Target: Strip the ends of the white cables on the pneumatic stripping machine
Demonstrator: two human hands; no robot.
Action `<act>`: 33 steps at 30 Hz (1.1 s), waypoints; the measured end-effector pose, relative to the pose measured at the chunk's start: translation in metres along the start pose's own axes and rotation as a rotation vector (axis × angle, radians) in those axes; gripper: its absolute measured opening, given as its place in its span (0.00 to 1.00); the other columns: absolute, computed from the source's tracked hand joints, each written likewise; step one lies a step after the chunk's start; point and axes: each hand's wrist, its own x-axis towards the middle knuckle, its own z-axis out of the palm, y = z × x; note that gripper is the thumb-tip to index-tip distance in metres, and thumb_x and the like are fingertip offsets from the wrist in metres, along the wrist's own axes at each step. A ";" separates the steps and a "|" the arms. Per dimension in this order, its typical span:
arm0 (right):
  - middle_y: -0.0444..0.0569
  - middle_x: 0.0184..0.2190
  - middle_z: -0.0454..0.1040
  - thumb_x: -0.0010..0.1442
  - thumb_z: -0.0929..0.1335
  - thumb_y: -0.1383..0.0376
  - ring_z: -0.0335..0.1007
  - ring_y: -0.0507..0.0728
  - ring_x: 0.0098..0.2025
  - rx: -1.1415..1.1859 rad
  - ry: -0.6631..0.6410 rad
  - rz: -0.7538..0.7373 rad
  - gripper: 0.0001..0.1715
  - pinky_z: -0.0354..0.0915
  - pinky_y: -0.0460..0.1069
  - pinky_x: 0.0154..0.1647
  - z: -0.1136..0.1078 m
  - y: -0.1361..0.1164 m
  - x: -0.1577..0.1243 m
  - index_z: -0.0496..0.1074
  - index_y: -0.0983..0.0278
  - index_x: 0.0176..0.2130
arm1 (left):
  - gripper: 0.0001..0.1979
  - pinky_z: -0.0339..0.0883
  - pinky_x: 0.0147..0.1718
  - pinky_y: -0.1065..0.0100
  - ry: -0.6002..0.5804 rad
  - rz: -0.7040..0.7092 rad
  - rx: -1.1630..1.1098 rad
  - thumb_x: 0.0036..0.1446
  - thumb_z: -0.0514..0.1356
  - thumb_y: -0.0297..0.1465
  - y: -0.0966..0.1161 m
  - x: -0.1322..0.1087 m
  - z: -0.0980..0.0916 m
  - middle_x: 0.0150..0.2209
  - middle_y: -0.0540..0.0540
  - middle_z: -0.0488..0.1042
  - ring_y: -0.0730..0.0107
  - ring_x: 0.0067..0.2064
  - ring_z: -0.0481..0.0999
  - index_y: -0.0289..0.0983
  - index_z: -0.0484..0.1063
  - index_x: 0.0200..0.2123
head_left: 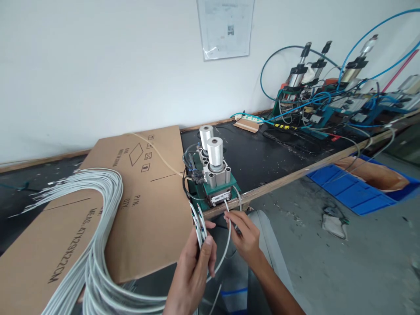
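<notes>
My left hand (197,262) is closed around several white cables (199,218), whose ends stick up between thumb and fingers. With thumb and fingertips my right hand (244,234) pinches a single white cable (227,236), close to its end. That end reaches the front slot of a small pneumatic machine (216,179) with two silver knurled cylinders on a green base; how deep it sits, I cannot tell. The cable loops down behind my left hand. A thick bundle of white cables (110,197) lies curved over cardboard at left.
Flattened printed cardboard (151,236) covers the left of the black workbench (252,153). Further right stand more pneumatic machines (295,83) with blue hoses. A power strip (249,118) lies near the wall. Below the wooden edge, a blue bin (354,192) stands on the floor.
</notes>
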 end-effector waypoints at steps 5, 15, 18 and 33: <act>0.50 0.35 0.77 0.65 0.63 0.75 0.77 0.55 0.33 -0.058 -0.083 0.022 0.22 0.75 0.49 0.33 -0.017 -0.011 -0.043 0.76 0.62 0.53 | 0.27 0.50 0.21 0.73 0.032 -0.130 -0.030 0.60 0.64 0.52 -0.008 -0.008 0.005 0.24 0.56 0.58 0.75 0.23 0.54 0.38 0.72 0.53; 0.45 0.30 0.70 0.69 0.67 0.55 0.68 0.52 0.28 0.559 -0.200 0.710 0.15 0.64 0.45 0.26 -0.027 -0.056 0.019 0.77 0.63 0.38 | 0.19 0.65 0.25 0.71 -0.317 -0.022 0.167 0.70 0.54 0.46 -0.016 -0.002 -0.003 0.27 0.52 0.68 0.74 0.22 0.67 0.37 0.70 0.36; 0.40 0.23 0.64 0.66 0.70 0.50 0.61 0.49 0.23 0.705 -0.234 0.821 0.20 0.58 0.44 0.22 -0.021 -0.057 0.034 0.75 0.63 0.32 | 0.21 0.65 0.24 0.70 -0.319 -0.020 0.205 0.70 0.52 0.47 -0.013 -0.004 -0.001 0.27 0.50 0.70 0.74 0.20 0.68 0.38 0.68 0.33; 0.41 0.24 0.66 0.71 0.65 0.53 0.56 0.47 0.23 0.688 -0.501 0.771 0.21 0.51 0.44 0.22 -0.041 -0.068 0.009 0.69 0.63 0.32 | 0.20 0.49 0.20 0.73 -0.087 -0.005 0.135 0.63 0.61 0.50 -0.007 0.001 -0.007 0.21 0.54 0.63 0.75 0.22 0.55 0.37 0.73 0.37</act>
